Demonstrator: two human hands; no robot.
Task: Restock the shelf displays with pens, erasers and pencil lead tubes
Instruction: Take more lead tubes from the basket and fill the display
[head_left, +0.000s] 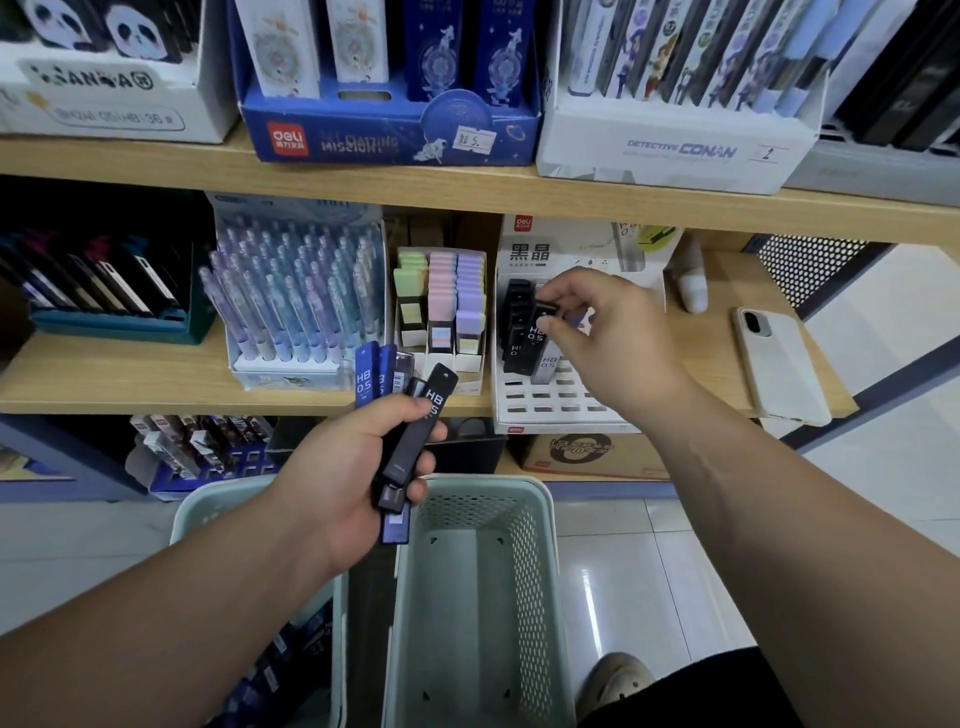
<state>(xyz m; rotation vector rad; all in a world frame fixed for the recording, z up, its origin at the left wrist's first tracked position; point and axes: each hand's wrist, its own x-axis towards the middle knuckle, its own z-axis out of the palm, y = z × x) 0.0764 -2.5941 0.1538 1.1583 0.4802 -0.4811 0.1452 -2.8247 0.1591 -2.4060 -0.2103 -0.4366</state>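
My left hand (358, 467) grips a bunch of pencil lead tubes (415, 426), black and blue, marked HB 0.5, in front of the middle shelf. My right hand (597, 317) pinches one black lead tube (537, 332) over the white lead display tray (550, 405), where a few black tubes stand in the back rows and several front slots are bare. Left of it stand the eraser display (441, 306) with pastel erasers and the pen display (296, 301) full of pastel pens.
A pale green basket (540, 545) stands below my hands, a second one (208, 509) to its left. A white phone (779, 358) and a small white bottle (693, 291) lie on the shelf at right. Boxed stationery fills the upper shelf (467, 182).
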